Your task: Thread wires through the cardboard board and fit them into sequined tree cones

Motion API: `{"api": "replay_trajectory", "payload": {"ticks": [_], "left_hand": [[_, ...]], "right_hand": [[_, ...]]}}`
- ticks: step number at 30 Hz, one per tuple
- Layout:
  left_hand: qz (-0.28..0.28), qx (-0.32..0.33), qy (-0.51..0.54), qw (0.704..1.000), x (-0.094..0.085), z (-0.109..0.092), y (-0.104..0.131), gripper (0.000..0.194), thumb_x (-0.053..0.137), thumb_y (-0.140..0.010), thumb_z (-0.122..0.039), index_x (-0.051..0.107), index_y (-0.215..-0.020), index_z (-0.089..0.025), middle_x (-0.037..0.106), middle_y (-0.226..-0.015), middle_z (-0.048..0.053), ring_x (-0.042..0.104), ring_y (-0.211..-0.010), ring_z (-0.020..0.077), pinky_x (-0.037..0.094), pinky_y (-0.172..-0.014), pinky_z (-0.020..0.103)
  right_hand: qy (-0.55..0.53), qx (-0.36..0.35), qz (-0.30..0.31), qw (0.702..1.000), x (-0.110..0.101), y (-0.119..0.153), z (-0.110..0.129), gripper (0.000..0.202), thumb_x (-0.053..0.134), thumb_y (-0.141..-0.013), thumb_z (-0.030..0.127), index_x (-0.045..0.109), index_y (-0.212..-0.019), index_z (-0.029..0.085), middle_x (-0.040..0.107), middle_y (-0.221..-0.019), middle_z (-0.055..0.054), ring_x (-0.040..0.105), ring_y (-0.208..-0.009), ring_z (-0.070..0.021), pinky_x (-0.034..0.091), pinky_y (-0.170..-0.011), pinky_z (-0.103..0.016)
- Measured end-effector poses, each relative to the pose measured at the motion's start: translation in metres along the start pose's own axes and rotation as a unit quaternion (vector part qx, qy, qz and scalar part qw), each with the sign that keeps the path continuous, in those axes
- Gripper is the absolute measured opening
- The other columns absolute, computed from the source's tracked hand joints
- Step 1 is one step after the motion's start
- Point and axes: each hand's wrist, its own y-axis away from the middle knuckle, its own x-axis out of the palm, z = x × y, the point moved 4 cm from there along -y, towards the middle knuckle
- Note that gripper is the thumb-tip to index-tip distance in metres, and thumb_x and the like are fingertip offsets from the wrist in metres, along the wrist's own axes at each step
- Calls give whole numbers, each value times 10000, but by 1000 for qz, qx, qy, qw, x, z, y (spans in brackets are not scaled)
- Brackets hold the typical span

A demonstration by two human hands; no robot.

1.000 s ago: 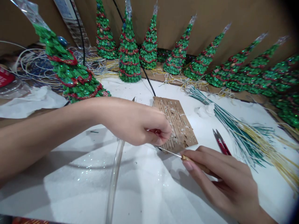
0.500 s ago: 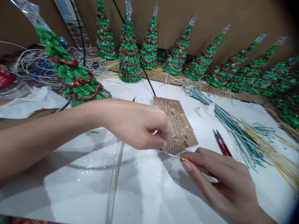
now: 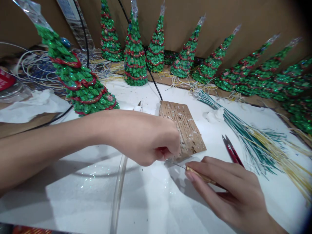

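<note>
My right hand (image 3: 234, 188) is closed round the wooden handle (image 3: 203, 177) of a thin metal needle tool, which points left. My left hand (image 3: 151, 139) is curled above the middle of the table, with its fingertips at the needle's tip. Whatever those fingers pinch is hidden by the hand. Just beyond the knuckles lies a corrugated cardboard piece (image 3: 188, 128) smeared with whitish, glittery residue. A clear tube or stick (image 3: 118, 195) runs from under my left hand toward the front edge.
Red-handled thread snips (image 3: 233, 152) lie right of the cardboard, near a bundle of green and yellow wires (image 3: 253, 139). Green decorated Christmas trees (image 3: 135, 61) line the back. A nearer tree (image 3: 83, 81) stands behind my left forearm. A black cable (image 3: 153, 79) reaches the cardboard.
My left hand has dropped slightly and its fingers have curled further round. My right hand has shifted a little left with the needle tool.
</note>
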Motion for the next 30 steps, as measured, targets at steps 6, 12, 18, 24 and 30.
{"api": "replay_trajectory", "payload": {"ticks": [6, 12, 18, 24, 30], "left_hand": [[20, -16, -43, 999, 5, -5, 2, 225, 582, -706, 29, 560, -619, -178, 669, -716, 5, 590, -641, 151, 372, -544, 261], [16, -9, -78, 997, 10, -8, 4, 216, 622, -662, 9, 543, -637, -191, 633, -704, -13, 565, -659, 160, 356, -538, 267], [-6, 0, -35, 999, 9, -5, 5, 256, 575, -670, 59, 531, -619, -188, 647, -735, -5, 560, -661, 152, 390, -582, 264], [45, 8, 16, 999, 4, -6, 3, 298, 509, -652, 95, 478, -582, -193, 617, -681, 2, 518, -609, 149, 350, -536, 273], [24, 17, 33, 999, 3, -7, 5, 317, 503, -617, 120, 503, -589, -196, 586, -648, -3, 478, -576, 145, 335, -525, 282]], "right_hand": [[29, -23, 0, 999, 2, 1, 4, 118, 629, -857, 100, 637, -960, 159, 687, -732, -33, 630, -549, -102, 475, -463, -197], [36, -26, 1, 999, 4, 4, 5, 123, 602, -882, 117, 626, -987, 177, 696, -751, -25, 650, -570, -112, 491, -470, -209], [36, -40, 7, 999, 4, 5, 7, 150, 617, -871, 114, 624, -1012, 167, 682, -722, -19, 651, -577, -122, 498, -475, -218], [19, -35, 24, 999, 3, 6, 8, 171, 606, -872, 105, 624, -1032, 162, 703, -778, -39, 645, -581, -122, 499, -476, -231], [11, -37, 25, 999, 3, 3, 10, 138, 598, -882, 107, 630, -1008, 155, 698, -749, -43, 638, -567, -116, 491, -462, -223]]}}
